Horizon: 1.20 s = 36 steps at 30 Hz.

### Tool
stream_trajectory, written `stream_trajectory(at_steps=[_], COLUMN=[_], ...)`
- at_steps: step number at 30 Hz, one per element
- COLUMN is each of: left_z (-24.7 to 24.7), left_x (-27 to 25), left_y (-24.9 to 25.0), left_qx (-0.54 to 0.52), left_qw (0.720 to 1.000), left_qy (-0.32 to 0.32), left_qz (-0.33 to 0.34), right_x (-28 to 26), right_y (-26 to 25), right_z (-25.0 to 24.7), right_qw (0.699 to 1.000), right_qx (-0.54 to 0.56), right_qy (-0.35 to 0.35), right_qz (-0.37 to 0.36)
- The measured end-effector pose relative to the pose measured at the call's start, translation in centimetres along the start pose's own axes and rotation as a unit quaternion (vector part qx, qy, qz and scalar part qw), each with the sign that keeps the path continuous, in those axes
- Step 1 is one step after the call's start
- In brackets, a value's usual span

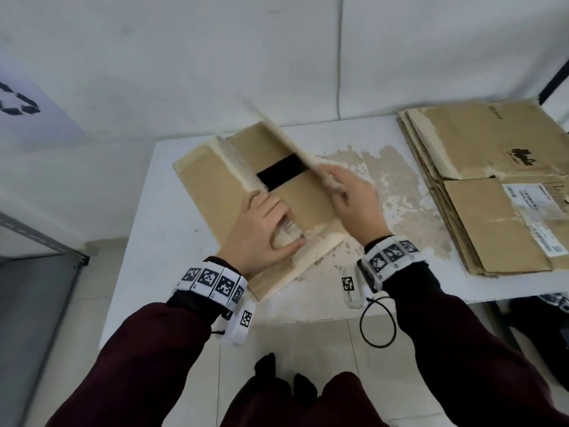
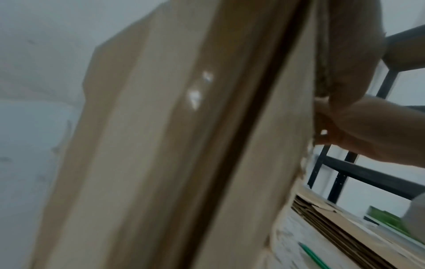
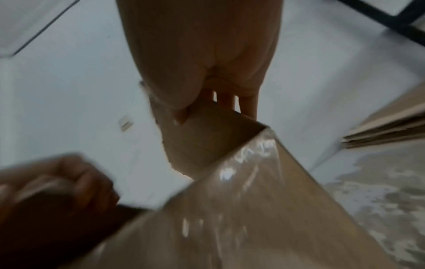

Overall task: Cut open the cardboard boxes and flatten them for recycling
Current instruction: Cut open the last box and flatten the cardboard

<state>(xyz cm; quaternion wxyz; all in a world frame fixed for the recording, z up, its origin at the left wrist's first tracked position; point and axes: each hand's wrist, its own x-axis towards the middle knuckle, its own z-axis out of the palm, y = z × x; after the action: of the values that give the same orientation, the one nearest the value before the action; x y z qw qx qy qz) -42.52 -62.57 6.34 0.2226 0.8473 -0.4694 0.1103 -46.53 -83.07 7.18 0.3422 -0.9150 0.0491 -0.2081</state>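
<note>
A brown cardboard box (image 1: 215,186) lies tilted on the white table (image 1: 154,241), with a dark gap open in its top. My left hand (image 1: 292,229) sits on the box's near end, fingers and thumb curled round a whitish wad of clear tape (image 1: 284,237). My right hand (image 1: 332,184) pinches the edge of the raised flap (image 1: 286,140). In the right wrist view the right hand's thumb (image 3: 181,116) lies on the flap (image 3: 207,142) and its fingers go behind it. Glossy tape covers the box panel (image 3: 241,209) below. The left hand (image 3: 52,185) shows blurred at lower left.
A stack of flattened cardboard (image 1: 492,186) lies at the table's right end. The tabletop has a worn, peeling patch (image 1: 400,192) to the right of the box. A green pen (image 2: 312,256) lies near the stack. A black shelf frame (image 2: 358,172) stands behind.
</note>
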Motion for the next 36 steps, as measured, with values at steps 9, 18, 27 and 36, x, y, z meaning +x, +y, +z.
stream_trajectory(at_steps=[9, 18, 27, 36], left_z=[-11.7, -7.3, -0.8, 0.4], left_x=[-1.4, -6.5, -7.8, -8.6], left_y=[2.5, 0.6, 0.2, -0.1], left_qx=[0.141, 0.118, -0.075, -0.057], left_qw=[0.983, 0.894, 0.878, 0.891], left_qy=[-0.012, -0.139, 0.087, 0.13], left_qz=[-0.113, -0.409, -0.465, -0.431], right_x=[1.3, -0.1, 6.0, 7.1], right_y=[4.2, 3.8, -1.2, -5.6], right_z=[-2.0, 0.9, 1.4, 0.5], right_qw=[0.96, 0.967, 0.96, 0.918], right_qx=[-0.193, -0.043, -0.161, -0.228], right_qy=[0.095, -0.176, -0.23, -0.32], right_qz=[0.177, 0.177, 0.009, -0.055])
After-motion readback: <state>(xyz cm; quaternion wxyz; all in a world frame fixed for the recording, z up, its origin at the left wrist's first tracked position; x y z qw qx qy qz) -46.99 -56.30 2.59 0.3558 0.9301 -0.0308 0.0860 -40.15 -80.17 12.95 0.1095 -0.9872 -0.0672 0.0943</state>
